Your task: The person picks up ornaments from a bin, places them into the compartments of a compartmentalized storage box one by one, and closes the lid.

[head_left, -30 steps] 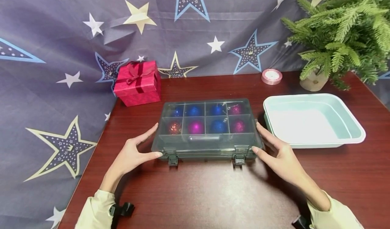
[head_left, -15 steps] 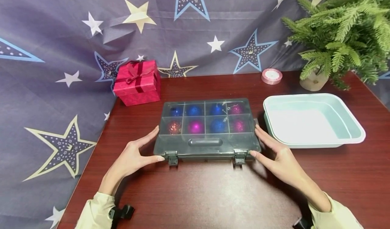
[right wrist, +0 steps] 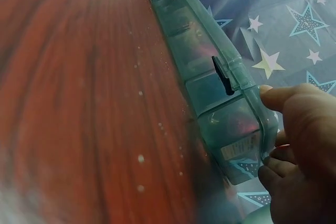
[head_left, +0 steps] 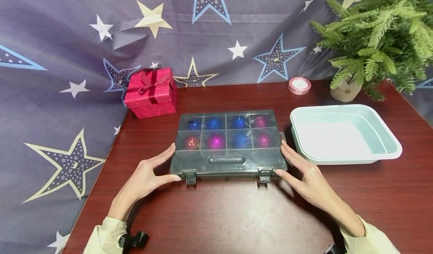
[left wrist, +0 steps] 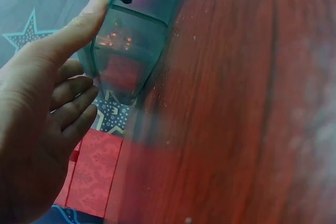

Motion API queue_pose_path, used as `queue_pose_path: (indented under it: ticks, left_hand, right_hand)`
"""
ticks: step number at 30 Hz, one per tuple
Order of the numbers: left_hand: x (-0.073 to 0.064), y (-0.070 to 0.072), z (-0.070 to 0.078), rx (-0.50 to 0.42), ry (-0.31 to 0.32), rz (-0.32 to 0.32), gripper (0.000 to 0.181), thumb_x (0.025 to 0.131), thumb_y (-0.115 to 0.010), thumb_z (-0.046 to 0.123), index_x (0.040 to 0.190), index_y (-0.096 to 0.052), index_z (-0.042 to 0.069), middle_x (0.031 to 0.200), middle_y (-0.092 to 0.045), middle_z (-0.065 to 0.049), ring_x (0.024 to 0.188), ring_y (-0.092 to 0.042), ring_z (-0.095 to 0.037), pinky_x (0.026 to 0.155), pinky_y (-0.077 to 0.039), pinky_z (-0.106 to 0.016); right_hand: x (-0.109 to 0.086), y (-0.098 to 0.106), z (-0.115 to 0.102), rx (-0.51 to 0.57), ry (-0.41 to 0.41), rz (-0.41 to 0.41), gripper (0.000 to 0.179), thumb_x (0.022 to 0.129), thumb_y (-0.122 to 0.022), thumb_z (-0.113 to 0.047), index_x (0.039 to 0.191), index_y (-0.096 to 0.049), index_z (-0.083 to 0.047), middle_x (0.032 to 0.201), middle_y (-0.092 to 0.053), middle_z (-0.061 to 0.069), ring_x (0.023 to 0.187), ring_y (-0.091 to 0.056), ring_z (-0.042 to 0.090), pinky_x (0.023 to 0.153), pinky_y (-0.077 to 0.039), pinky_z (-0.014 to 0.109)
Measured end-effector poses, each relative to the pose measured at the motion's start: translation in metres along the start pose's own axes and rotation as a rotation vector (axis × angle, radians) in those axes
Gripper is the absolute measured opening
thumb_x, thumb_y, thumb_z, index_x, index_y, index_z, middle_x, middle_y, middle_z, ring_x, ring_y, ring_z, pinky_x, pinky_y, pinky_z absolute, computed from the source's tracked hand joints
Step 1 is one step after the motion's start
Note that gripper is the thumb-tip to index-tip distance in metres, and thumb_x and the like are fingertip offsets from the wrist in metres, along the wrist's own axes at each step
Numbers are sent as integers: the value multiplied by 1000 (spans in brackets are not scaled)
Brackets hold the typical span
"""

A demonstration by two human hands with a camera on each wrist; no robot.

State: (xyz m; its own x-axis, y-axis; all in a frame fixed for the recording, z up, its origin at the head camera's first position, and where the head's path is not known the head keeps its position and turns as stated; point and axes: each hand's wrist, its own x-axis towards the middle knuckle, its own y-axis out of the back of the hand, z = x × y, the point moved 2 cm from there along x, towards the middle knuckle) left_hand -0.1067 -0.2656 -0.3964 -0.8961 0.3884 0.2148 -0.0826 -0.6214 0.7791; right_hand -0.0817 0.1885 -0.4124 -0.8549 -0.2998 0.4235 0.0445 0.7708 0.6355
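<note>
A dark see-through compartment box (head_left: pixel 226 159) lies on the table, its lid down. Blue, pink and red Christmas balls (head_left: pixel 215 141) show through the lid, in separate compartments. Two front latches (head_left: pixel 191 177) stick out toward me. My left hand (head_left: pixel 143 179) grips the box's left front corner, thumb at the front and fingers along the side. At the right front corner my right hand (head_left: pixel 312 180) holds it the same way. In the right wrist view, the thumb and fingertips of the right hand (right wrist: pixel 307 135) meet the box's end; some fingers are partly hidden.
A pale blue tray (head_left: pixel 394 148) stands close to the right hand. Behind it are a pink ribbon roll (head_left: pixel 299 85) and a small artificial Christmas tree (head_left: pixel 375 40). A red gift box (head_left: pixel 151 93) sits at the back left. Star-patterned cloth (head_left: pixel 111 6) hangs behind the table (head_left: pixel 230 220).
The lid's front edge has come down onto the box, with both hands following it at the corners. The whole view has shifted slightly.
</note>
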Motion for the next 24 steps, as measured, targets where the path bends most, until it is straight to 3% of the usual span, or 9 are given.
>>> queue_pose_path:
  ticks: [5, 10, 14, 17, 19, 21, 24]
  left_hand:
    - [-3, -1, 2, 8, -33, 12, 80, 81, -91, 34, 150, -57, 14, 157, -47, 1, 137, -52, -26, 108, -30, -10]
    - [-4, -1, 4, 58, -7, 21, 82, 81, -91, 40, 150, -57, 15, 156, -48, 3, 137, -52, -24, 108, -30, -10]
    - [-5, -1, 8, 151, -12, 25, 88, 76, -93, 45, 151, -56, 16, 157, -48, 3, 136, -54, -23, 109, -42, -28]
    - [-5, -2, 14, 250, -37, 27, 93, 73, -94, 47, 151, -56, 14, 157, -49, -2, 135, -55, -25, 102, -49, -46]
    - [-5, -5, 17, 313, -70, 45, 96, 70, -95, 48, 150, -57, 10, 155, -51, -6, 133, -56, -27, 98, -51, -49]
    - [-4, -8, 20, 361, -105, 73, 98, 67, -96, 49, 147, -59, 5, 152, -53, -10, 131, -58, -29, 95, -53, -51]
    - [-3, -13, 22, 412, -158, 135, 101, 62, -98, 48, 143, -61, -1, 148, -57, -14, 129, -60, -31, 93, -54, -51]
  right_hand:
    - [-1, 0, 1, -21, 36, 20, 67, 88, -82, -7, 148, -54, 4, 156, -46, 16, 138, -48, 38, 115, -26, 17]
    - [0, -1, 0, -50, 71, 31, 65, 87, -83, -7, 145, -57, 3, 154, -49, 16, 136, -51, 39, 115, -28, 20]
    - [0, -1, 0, -112, 73, 15, 64, 89, -82, -11, 146, -56, 3, 155, -48, 15, 133, -53, 43, 116, -26, 19]
    - [-1, -1, 0, -156, 81, 5, 66, 88, -80, -13, 147, -55, 3, 155, -48, 16, 132, -53, 44, 116, -23, 17]
    - [-1, -1, 0, -181, 100, 8, 69, 86, -80, -15, 147, -55, 4, 155, -48, 17, 132, -54, 43, 115, -23, 16]
    - [-1, -1, -1, -192, 132, 27, 68, 88, -78, -23, 146, -55, 5, 153, -50, 18, 131, -55, 41, 114, -23, 14]
    - [0, -4, -3, -216, 181, 62, 74, 96, -71, -46, 144, -56, 7, 151, -52, 22, 129, -57, 42, 113, -23, 13]
